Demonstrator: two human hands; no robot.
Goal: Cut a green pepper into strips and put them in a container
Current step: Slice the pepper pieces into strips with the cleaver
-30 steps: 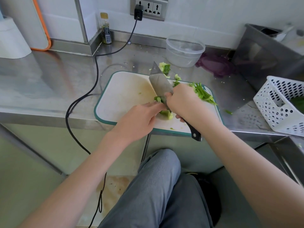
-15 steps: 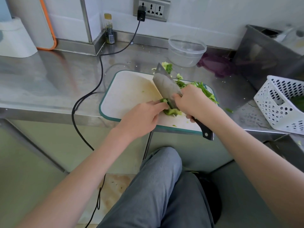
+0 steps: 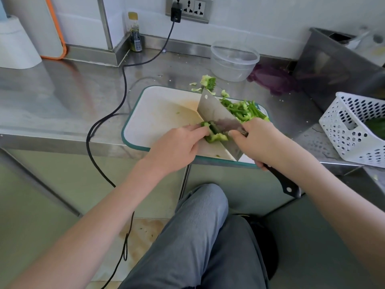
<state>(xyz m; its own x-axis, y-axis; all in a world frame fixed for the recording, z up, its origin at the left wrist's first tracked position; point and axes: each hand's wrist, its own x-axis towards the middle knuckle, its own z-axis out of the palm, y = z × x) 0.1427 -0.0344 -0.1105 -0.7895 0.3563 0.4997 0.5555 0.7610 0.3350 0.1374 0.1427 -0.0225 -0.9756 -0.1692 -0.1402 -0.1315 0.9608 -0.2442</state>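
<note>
A white cutting board [image 3: 158, 119] with a teal rim lies on the steel counter. My left hand [image 3: 177, 144] holds a piece of green pepper [image 3: 214, 134] down on the board with curled fingers. My right hand [image 3: 262, 140] grips the black handle of a cleaver [image 3: 218, 115], whose blade stands on the board right beside the pepper piece. A pile of cut green strips [image 3: 243, 110] lies behind the blade. The pepper core and scraps [image 3: 207, 82] sit just past the board's far edge. A clear plastic container [image 3: 234, 60] stands behind them.
A white perforated basket [image 3: 352, 128] holding something green stands at the right. A purple cloth [image 3: 270, 78] and a steel bin [image 3: 337, 65] are at the back right. A black cable [image 3: 123, 84] runs from the wall socket over the counter's front edge. A small bottle [image 3: 135, 33] stands by the wall.
The cleaver's blade has come down and slid a little along the pepper piece. My left hand stays on the pepper. The strip pile behind the blade shows more.
</note>
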